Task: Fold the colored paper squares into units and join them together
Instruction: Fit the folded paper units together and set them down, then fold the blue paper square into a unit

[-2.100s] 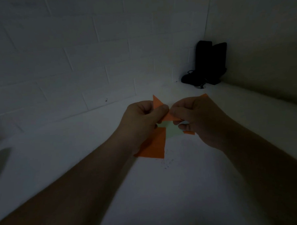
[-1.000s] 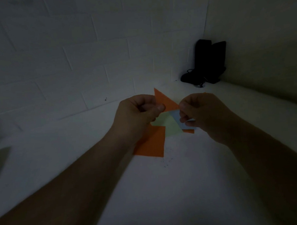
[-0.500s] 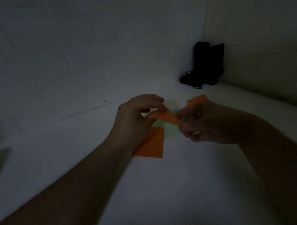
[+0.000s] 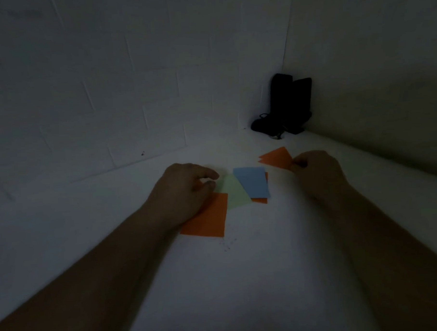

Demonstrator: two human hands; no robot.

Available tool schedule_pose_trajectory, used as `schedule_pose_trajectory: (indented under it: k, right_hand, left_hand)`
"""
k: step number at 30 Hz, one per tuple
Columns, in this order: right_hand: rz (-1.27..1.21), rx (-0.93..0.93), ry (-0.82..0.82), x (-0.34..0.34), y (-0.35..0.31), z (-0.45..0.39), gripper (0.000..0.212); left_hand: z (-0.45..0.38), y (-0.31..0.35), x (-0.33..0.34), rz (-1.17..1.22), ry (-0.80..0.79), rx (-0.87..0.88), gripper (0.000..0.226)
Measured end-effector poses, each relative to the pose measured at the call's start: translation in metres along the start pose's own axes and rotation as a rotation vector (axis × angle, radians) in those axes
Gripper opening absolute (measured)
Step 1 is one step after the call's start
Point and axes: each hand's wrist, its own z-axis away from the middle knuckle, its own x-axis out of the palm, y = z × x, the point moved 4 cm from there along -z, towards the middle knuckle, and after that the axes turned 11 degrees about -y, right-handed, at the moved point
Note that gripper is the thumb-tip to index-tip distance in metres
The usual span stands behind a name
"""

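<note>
Clearly the loose sheets could scatter: the left hand [image 4: 186, 189], fingers loosely curled and holding nothing, hovers over the orange square [image 4: 207, 219] (green [image 4: 235, 193] and blue [image 4: 253, 185] overlap at two o'clock). The right hand [image 4: 315, 171] pinches the folded orange unit [image 4: 276, 157], which dim light may misalign; beyond, white table [image 4: 242, 277], brick wall [image 4: 121, 82], dark objects [image 4: 288, 104] at one o'clock.

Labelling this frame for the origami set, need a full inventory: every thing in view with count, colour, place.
Folded paper piece: 1, orange, pinched in the right hand, far right of the sheets.
Orange sheet: 1, flat, nearest, partly under the left hand.
Green sheet: 1, pale green, middle of the pile.
Blue sheet: 1, light blue, overlapping the green one.
Second orange sheet: 1, edge showing under the blue.
Black items: dark, count unclear, far corner.
Table: 1, white.
Left hand: over the pile, fingers loosely curled.
Right hand: holding the folded piece.
</note>
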Motion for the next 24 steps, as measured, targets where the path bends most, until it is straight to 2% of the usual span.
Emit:
schedule_pose_trajectory:
  k: [4, 9, 12, 17, 18, 21, 24]
  right_hand:
    - [0.103, -0.010, -0.054, 0.004, -0.001, -0.003, 0.033]
    - [0.117, -0.019, 0.008, 0.002, 0.000, -0.005, 0.032]
    - [0.124, -0.061, 0.028, 0.000, -0.007, 0.000, 0.031]
    - [0.146, -0.120, -0.105, 0.016, -0.028, 0.003, 0.027]
    - [0.142, -0.120, -0.135, 0.020, -0.031, 0.005, 0.033]
    - [0.189, -0.106, -0.238, 0.033, -0.038, 0.012, 0.070]
    - [0.217, -0.153, -0.270, 0.044, -0.042, 0.012, 0.077]
  left_hand:
    - [-0.004, -0.002, 0.021, -0.150, -0.210, 0.076, 0.059]
    - [-0.010, -0.008, 0.042, -0.247, -0.338, 0.076, 0.074]
    - [-0.009, -0.006, 0.040, -0.218, -0.348, 0.039, 0.069]
    - [-0.005, -0.004, 0.030, -0.214, -0.337, 0.067, 0.064]
    - [-0.004, -0.004, 0.027, -0.209, -0.323, 0.073, 0.061]
    - [-0.004, -0.010, 0.019, -0.187, -0.301, 0.075, 0.055]
    - [-0.006, -0.019, 0.012, -0.190, -0.270, 0.046, 0.050]
